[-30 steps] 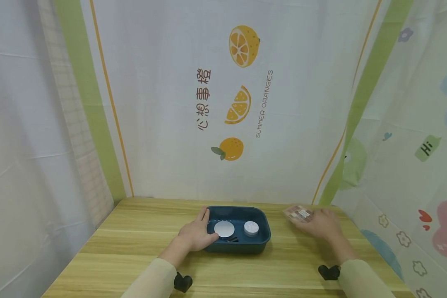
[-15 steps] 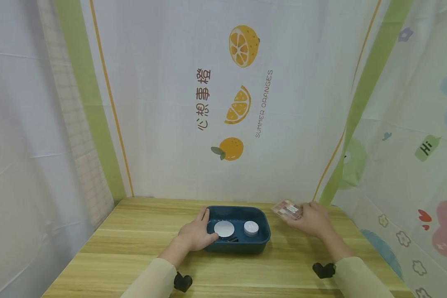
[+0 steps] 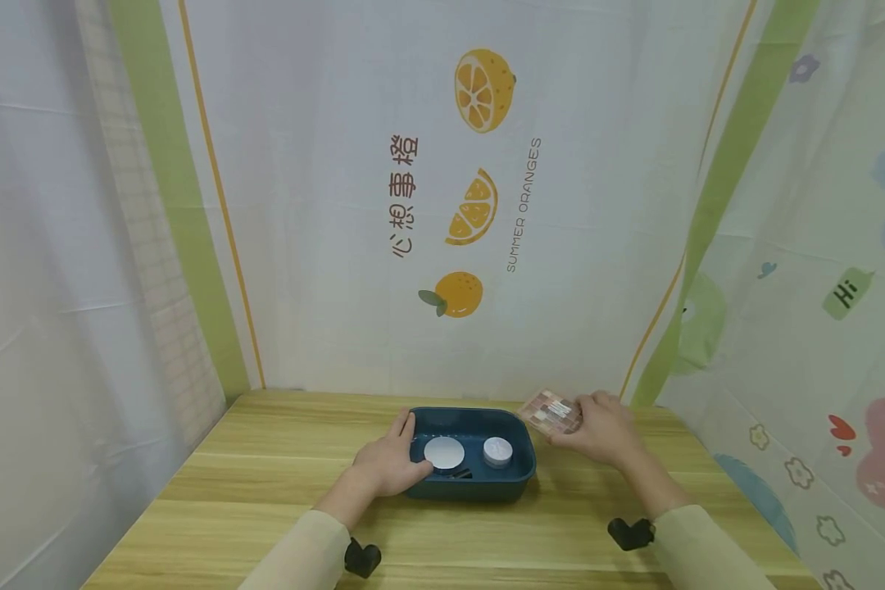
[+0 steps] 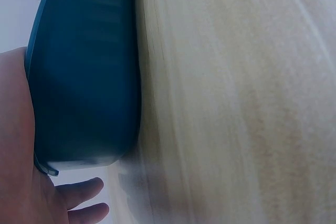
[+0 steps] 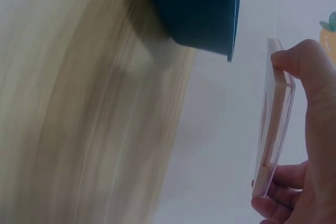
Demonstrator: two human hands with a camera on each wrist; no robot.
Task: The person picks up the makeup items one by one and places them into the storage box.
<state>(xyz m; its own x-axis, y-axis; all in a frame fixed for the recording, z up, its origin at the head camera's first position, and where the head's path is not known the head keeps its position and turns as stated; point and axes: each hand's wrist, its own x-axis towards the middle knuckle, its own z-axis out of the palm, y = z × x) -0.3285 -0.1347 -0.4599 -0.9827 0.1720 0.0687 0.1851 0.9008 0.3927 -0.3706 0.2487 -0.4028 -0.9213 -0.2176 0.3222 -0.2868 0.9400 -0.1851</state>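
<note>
In the head view a dark blue storage box (image 3: 472, 491) stands on the table. My left hand (image 3: 392, 464) holds its left end, thumb over the front rim and fingers along the left side. My right hand (image 3: 606, 428) grips an eyeshadow palette (image 3: 553, 411) with a checkered pinkish-brown face, tilted beside the box's right back corner. In the right wrist view the palette (image 5: 275, 124) is edge-on between thumb and fingers, showing a clear cover. Inside the box lie a white round disc (image 3: 444, 453), a white round jar (image 3: 497, 451) and small black pieces (image 3: 460, 474).
The wood-grain table (image 3: 280, 483) reaches back to a white curtain (image 3: 324, 246) printed with oranges. More curtains hang at the left and right. A black wrist mount (image 3: 362, 559) sits at the left sleeve, and another black mount (image 3: 630, 534) at the right.
My right hand has moved left with the eyeshadow palette, from right of the box to its right back corner. The left hand and the box stay where they were.
</note>
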